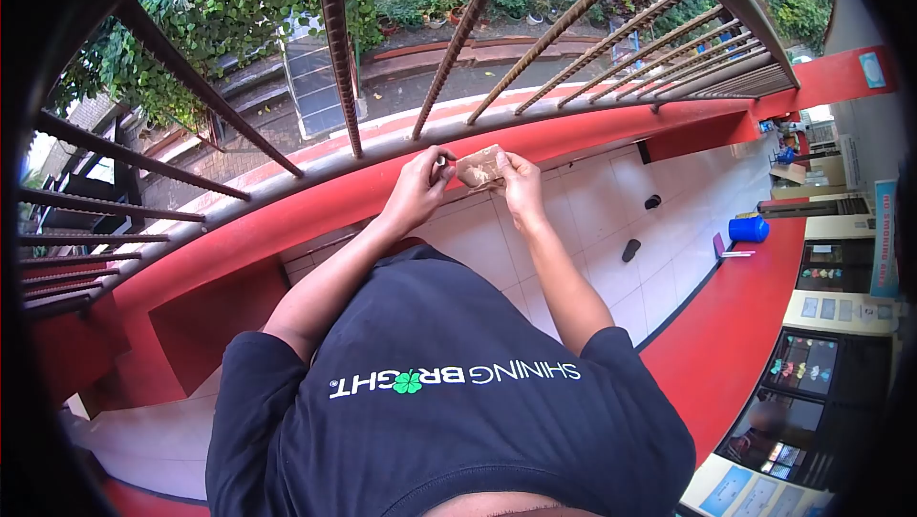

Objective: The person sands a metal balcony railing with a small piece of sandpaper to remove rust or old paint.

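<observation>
My right hand [521, 189] pinches the right end of a flat brown piece [480, 168] with ragged, peeling lower edges and lighter patches, thumb on top. My left hand [418, 183] is just left of that piece, its fingers curled and closed around a small dark thing [442, 171] that I cannot make out. Both hands are held out in front of my dark T-shirt [430, 326], close to the red ledge under the railing.
Ribbed metal bars [339, 59] rise from the red ledge [315, 192], with plants [229, 11] beyond. On the tiled floor [583, 221] lie two dark slippers, one of them a dark slipper [631, 250]. A blue container [748, 229] is by the red bench [726, 345] at right.
</observation>
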`<action>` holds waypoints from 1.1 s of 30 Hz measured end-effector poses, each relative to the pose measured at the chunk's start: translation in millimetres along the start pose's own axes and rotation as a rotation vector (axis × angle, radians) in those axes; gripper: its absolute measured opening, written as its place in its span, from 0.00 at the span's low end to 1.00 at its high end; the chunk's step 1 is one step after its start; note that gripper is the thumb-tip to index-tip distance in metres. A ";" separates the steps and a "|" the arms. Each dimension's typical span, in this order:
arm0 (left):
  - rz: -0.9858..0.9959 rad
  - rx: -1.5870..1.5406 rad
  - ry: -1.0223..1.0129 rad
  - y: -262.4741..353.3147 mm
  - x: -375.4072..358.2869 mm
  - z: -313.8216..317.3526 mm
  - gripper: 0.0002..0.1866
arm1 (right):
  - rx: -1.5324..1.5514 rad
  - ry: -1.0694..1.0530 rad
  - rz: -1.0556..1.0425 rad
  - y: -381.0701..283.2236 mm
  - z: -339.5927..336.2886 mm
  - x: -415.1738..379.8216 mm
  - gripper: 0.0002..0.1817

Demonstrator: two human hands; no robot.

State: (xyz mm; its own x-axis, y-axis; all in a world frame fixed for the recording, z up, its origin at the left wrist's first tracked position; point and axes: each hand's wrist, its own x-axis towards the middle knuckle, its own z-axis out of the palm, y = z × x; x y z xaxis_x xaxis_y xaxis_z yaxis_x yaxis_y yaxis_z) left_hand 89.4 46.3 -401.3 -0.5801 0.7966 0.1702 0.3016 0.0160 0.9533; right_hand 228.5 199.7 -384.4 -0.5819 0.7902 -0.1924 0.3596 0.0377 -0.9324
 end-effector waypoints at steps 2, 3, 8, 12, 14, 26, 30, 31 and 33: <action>-0.014 0.011 -0.066 -8.3 -12.7 0.7 0.09 | 0.525 0.145 0.231 -3.5 19.2 -4.6 0.20; -0.012 0.022 -0.075 -7.8 -15.7 1.6 0.09 | 0.539 0.148 0.232 -2.6 25.8 1.2 0.20; -0.054 0.015 -0.129 -2.9 -19.2 10.7 0.08 | 0.340 0.467 -0.445 -25.5 72.2 37.8 0.21; -0.069 0.033 -0.153 -1.4 -27.3 9.1 0.09 | 0.342 0.307 -0.300 -1.6 70.8 56.5 0.25; -0.078 0.033 -0.125 -11.3 -34.5 9.4 0.09 | 0.390 0.275 -0.294 -35.9 61.1 43.0 0.25; -0.260 -0.002 0.079 -16.6 -62.1 9.7 0.08 | 0.121 0.453 -0.769 -39.7 17.5 13.9 0.14; -0.154 0.073 0.227 -23.7 -80.5 9.0 0.06 | -0.437 0.444 -1.582 -112.3 -20.1 14.0 0.16; -0.111 0.121 0.241 -16.0 -81.6 0.9 0.07 | -0.615 0.419 -1.710 -125.8 -25.4 24.9 0.17; 0.153 0.232 0.444 -0.9 -73.4 -13.3 0.09 | -1.046 0.383 -1.597 -144.3 -22.4 51.8 0.19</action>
State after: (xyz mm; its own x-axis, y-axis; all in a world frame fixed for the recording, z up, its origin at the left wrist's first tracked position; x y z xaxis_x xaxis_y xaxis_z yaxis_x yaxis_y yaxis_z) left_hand 121.6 -20.2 -411.3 -0.7661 0.4683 0.4402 0.5382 0.0930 0.8377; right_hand 162.9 248.9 -253.0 -0.6485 -0.2694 0.7120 0.0524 0.9173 0.3948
